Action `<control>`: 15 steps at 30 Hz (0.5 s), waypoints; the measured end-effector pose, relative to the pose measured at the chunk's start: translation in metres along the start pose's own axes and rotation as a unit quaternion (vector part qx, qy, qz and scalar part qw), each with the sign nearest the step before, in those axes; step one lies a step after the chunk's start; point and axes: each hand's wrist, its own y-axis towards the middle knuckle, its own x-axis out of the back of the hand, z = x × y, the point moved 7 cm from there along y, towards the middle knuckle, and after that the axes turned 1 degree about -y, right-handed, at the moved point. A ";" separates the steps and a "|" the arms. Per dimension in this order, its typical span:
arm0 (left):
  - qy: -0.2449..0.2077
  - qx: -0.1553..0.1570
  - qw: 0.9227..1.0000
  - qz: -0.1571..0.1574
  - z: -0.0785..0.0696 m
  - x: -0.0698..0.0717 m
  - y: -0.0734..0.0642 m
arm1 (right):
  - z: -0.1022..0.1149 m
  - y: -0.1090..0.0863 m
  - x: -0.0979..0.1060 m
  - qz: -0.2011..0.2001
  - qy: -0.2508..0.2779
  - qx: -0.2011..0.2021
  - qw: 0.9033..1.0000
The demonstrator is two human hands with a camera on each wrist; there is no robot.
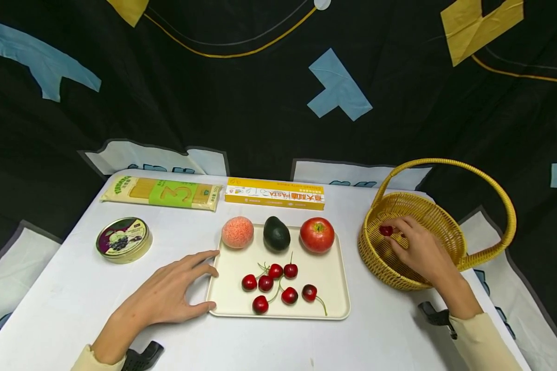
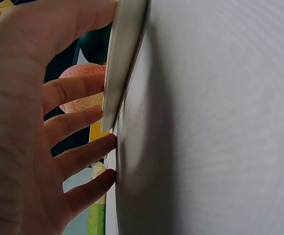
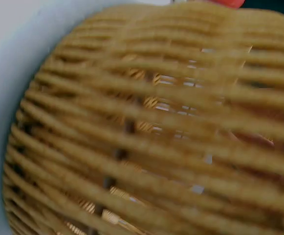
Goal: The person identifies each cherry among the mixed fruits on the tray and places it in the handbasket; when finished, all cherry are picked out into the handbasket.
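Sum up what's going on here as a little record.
Left hand: touching the left edge of a cream rectangular tray
Right hand: holding a round red cherry inside a golden wicker basket
On tray: speckled pink round fruit, dark green oval fruit, shiny red apple, seven more cherries
Behind tray: yellow oblong pasta box
Far left: green-banded pasta packet, round gold-sided tin

Beneath the right hand [image 1: 420, 250], part of the basket [image 1: 376, 262] floor is hidden, and a cherry [image 1: 386, 231] at its fingertips is partly covered. The right wrist view blurs the weave. Behind the left hand [image 1: 174, 288], in its wrist view, fingers partly hide the peach [image 2: 82, 70]. Left of that hand, the tin [image 1: 120, 236] has print too small to read.
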 end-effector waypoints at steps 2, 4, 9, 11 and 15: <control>0.000 0.000 1.000 0.000 0.000 0.000 0.000 | -0.006 0.001 -0.002 0.016 0.002 -0.010 1.000; -0.001 0.001 1.000 0.000 0.000 0.000 0.000 | -0.012 0.003 -0.004 0.035 0.007 -0.019 0.999; -0.001 0.005 1.000 0.002 0.000 0.000 0.000 | -0.023 0.006 -0.011 0.081 0.022 -0.038 0.996; -0.002 0.008 1.000 0.003 0.000 0.000 0.000 | -0.027 0.006 -0.014 0.092 0.026 -0.042 0.995; -0.001 0.011 1.000 0.004 0.000 0.000 0.000 | -0.033 0.006 -0.019 0.100 0.023 -0.038 0.994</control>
